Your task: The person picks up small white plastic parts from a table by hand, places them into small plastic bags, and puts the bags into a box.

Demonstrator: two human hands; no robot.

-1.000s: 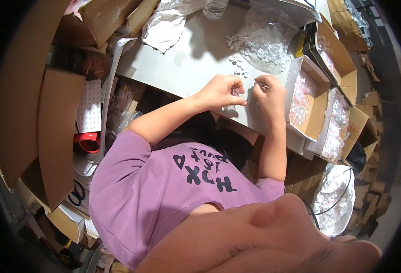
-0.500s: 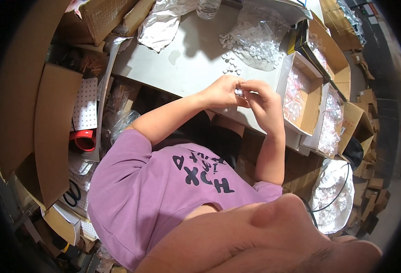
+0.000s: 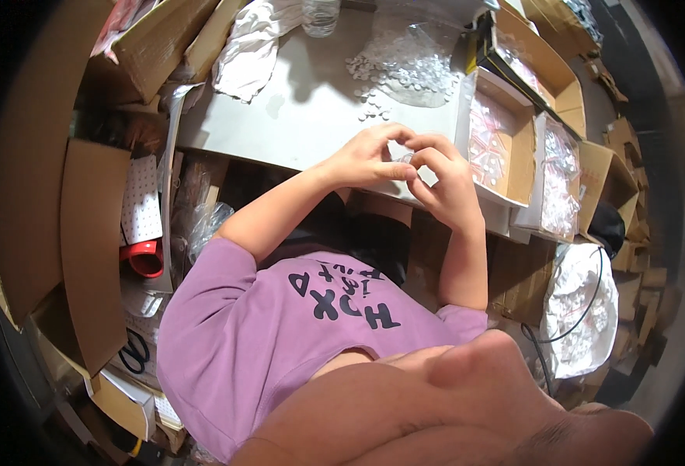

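Note:
My left hand (image 3: 370, 158) and my right hand (image 3: 445, 177) meet at the near edge of the white table (image 3: 238, 128). Thumbs and fingers of both are curled in, tips close together. A small clear, whitish thing (image 3: 405, 158) shows faintly in the gap between them; its kind is too small to make out. Just beyond my hands lie several small white round caps (image 3: 372, 105), loose on the table. More of them spill from a clear plastic bag (image 3: 416, 66). Right of my right hand stands an open cardboard box (image 3: 523, 159) with small clear packets (image 3: 488, 132) inside.
Another tray of clear packets (image 3: 558, 182) and a further open box (image 3: 556, 70) stand at the right. A white cloth (image 3: 249, 54) and a clear bottle (image 3: 321, 17) lie toward the back. Cardboard boxes (image 3: 94, 248) crowd the left. A white sack (image 3: 583, 311) sits low right.
My hands have opened out slightly, leaving a wider gap between them. The white piece seen at my fingertips before no longer shows clearly. The view has shifted a little.

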